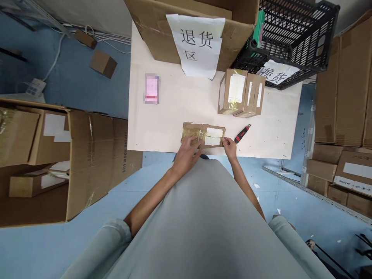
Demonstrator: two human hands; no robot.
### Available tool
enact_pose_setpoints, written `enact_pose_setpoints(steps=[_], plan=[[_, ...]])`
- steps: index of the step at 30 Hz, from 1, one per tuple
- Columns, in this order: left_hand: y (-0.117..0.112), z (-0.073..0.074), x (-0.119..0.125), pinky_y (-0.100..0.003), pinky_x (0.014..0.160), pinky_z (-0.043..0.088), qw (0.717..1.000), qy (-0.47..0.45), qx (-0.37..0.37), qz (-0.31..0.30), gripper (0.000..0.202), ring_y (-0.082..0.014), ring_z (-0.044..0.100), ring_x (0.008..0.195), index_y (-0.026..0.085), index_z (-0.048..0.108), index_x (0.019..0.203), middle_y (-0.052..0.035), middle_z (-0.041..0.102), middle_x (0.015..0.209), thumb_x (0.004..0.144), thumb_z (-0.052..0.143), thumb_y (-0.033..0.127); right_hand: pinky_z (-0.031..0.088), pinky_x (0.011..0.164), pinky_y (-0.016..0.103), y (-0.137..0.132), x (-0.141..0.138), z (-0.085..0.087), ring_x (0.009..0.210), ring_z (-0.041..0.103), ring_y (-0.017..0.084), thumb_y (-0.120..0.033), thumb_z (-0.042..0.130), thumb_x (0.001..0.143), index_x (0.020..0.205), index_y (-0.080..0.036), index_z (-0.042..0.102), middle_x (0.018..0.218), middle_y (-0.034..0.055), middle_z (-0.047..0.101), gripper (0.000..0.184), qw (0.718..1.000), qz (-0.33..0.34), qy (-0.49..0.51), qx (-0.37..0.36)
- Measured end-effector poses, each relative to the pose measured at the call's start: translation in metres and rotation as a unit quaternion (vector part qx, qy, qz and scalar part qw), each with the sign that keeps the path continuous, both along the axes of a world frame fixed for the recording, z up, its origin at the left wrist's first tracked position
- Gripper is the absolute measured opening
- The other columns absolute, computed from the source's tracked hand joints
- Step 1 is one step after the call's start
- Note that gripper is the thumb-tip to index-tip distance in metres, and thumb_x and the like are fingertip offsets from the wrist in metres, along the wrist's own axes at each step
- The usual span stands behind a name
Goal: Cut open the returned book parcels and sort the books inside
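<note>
A flat taped cardboard parcel (203, 133) with a white label lies at the near edge of the pale table (174, 112). My left hand (187, 153) rests on the parcel's near left side, fingers curled over its edge. At the parcel's near right corner, my right hand (230, 148) pinches the tape or the label. A red and black utility knife (242, 133) lies on the table just right of my right hand.
Two small labelled boxes (241, 93) stand behind the parcel. A big carton with a paper sign (197, 31) and a black plastic crate (293, 35) sit at the table's back. A phone (152, 88) lies left. An open carton (58, 155) of boxes stands on the floor at left; stacked cartons (343, 116) fill the right.
</note>
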State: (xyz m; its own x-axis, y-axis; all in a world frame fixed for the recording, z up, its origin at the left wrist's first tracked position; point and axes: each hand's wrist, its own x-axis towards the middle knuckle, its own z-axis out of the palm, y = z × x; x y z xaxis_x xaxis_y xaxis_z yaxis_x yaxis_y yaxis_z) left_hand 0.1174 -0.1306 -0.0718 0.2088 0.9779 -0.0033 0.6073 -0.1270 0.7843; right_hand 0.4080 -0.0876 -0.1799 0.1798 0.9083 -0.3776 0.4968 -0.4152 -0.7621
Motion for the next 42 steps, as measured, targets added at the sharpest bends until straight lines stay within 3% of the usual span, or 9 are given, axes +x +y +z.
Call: enact_pose_setpoints(steps=[3, 7, 13, 19, 23, 27, 33, 37, 42], plan=[[0.003, -0.006, -0.014, -0.053, 0.122, 0.059, 0.998, 0.007, -0.007, 0.061, 0.032, -0.0337, 0.065, 0.148, 0.026, 0.075, 0.143, -0.015, 0.068, 0.149, 0.118, 0.061, 0.039, 0.067, 0.099, 0.05, 0.003, -0.012, 0.01, 0.105, 0.081, 0.031, -0.082, 0.066, 0.092, 0.105, -0.022, 0.077, 0.109, 0.0153, 0.087, 0.062, 0.999, -0.028, 0.033, 0.001], [0.015, -0.03, -0.042, -0.047, 0.113, 0.06, 0.984, 0.024, -0.061, 0.168, 0.021, -0.0306, 0.073, 0.125, 0.024, 0.076, 0.123, -0.0119, 0.076, 0.127, 0.114, 0.064, 0.039, 0.066, 0.099, 0.047, 0.011, -0.04, 0.024, 0.103, 0.081, 0.031, -0.076, 0.071, 0.093, 0.099, -0.024, 0.075, 0.108, 0.0137, 0.087, 0.053, 0.999, 0.007, 0.032, 0.0], [0.023, -0.067, -0.09, -0.045, 0.107, 0.061, 0.955, 0.034, -0.14, 0.261, 0.011, -0.0307, 0.072, 0.12, 0.024, 0.068, 0.112, -0.0123, 0.075, 0.126, 0.107, 0.068, 0.034, 0.062, 0.09, 0.041, 0.009, -0.108, 0.055, 0.103, 0.078, 0.029, -0.058, 0.06, 0.112, 0.105, -0.024, 0.073, 0.112, 0.0122, 0.083, 0.038, 0.988, 0.102, -0.105, 0.042], [0.018, -0.075, -0.137, -0.047, 0.111, 0.061, 0.934, 0.08, -0.164, 0.307, 0.019, -0.0323, 0.072, 0.128, 0.022, 0.069, 0.119, -0.0176, 0.073, 0.137, 0.106, 0.063, 0.034, 0.059, 0.094, 0.039, 0.005, -0.19, 0.087, 0.106, 0.073, 0.029, -0.061, 0.047, 0.121, 0.109, -0.024, 0.073, 0.109, 0.0138, 0.077, 0.047, 0.935, 0.277, -0.164, 0.15], [0.026, -0.076, -0.153, -0.048, 0.115, 0.06, 0.927, 0.079, -0.203, 0.306, 0.024, -0.0328, 0.075, 0.128, 0.019, 0.072, 0.118, -0.0186, 0.077, 0.139, 0.103, 0.064, 0.036, 0.06, 0.09, 0.042, 0.012, -0.216, 0.087, 0.109, 0.073, 0.033, -0.07, 0.038, 0.12, 0.112, -0.024, 0.073, 0.11, 0.0168, 0.075, 0.058, 0.94, 0.287, -0.121, 0.138], [0.033, -0.07, -0.15, -0.046, 0.114, 0.061, 0.92, 0.06, -0.224, 0.317, 0.023, -0.0312, 0.079, 0.119, 0.02, 0.075, 0.112, -0.0149, 0.085, 0.124, 0.102, 0.066, 0.038, 0.06, 0.085, 0.041, 0.015, -0.199, 0.08, 0.102, 0.075, 0.032, -0.07, 0.047, 0.118, 0.115, -0.025, 0.074, 0.115, 0.0158, 0.076, 0.053, 0.96, 0.24, -0.109, 0.098], [0.044, -0.057, -0.113, -0.036, 0.099, 0.064, 0.914, -0.015, -0.274, 0.3, 0.029, -0.026, 0.084, 0.104, 0.02, 0.073, 0.118, -0.0111, 0.088, 0.116, 0.096, 0.078, 0.037, 0.059, 0.088, 0.043, 0.032, -0.115, 0.064, 0.097, 0.077, 0.032, -0.047, 0.078, 0.098, 0.098, -0.028, 0.074, 0.111, 0.0084, 0.085, 0.02, 0.984, 0.132, -0.119, -0.025], [0.041, -0.052, -0.094, -0.039, 0.101, 0.064, 0.928, 0.017, -0.279, 0.245, 0.019, -0.0295, 0.085, 0.108, 0.022, 0.076, 0.11, -0.0102, 0.088, 0.115, 0.099, 0.076, 0.038, 0.058, 0.08, 0.041, 0.025, -0.08, 0.055, 0.076, 0.071, 0.025, -0.065, 0.072, 0.096, 0.091, -0.028, 0.07, 0.103, 0.0073, 0.086, 0.038, 0.995, 0.074, -0.038, -0.052], [0.014, -0.049, -0.101, -0.04, 0.1, 0.064, 0.927, 0.023, -0.307, 0.212, 0.012, -0.0304, 0.085, 0.109, 0.025, 0.077, 0.102, -0.0074, 0.089, 0.11, 0.093, 0.079, 0.034, 0.058, 0.075, 0.041, -0.026, -0.08, 0.054, 0.07, 0.072, 0.026, -0.078, 0.066, 0.091, 0.094, -0.03, 0.07, 0.083, 0.0036, 0.081, 0.049, 0.998, 0.036, -0.02, -0.052]])
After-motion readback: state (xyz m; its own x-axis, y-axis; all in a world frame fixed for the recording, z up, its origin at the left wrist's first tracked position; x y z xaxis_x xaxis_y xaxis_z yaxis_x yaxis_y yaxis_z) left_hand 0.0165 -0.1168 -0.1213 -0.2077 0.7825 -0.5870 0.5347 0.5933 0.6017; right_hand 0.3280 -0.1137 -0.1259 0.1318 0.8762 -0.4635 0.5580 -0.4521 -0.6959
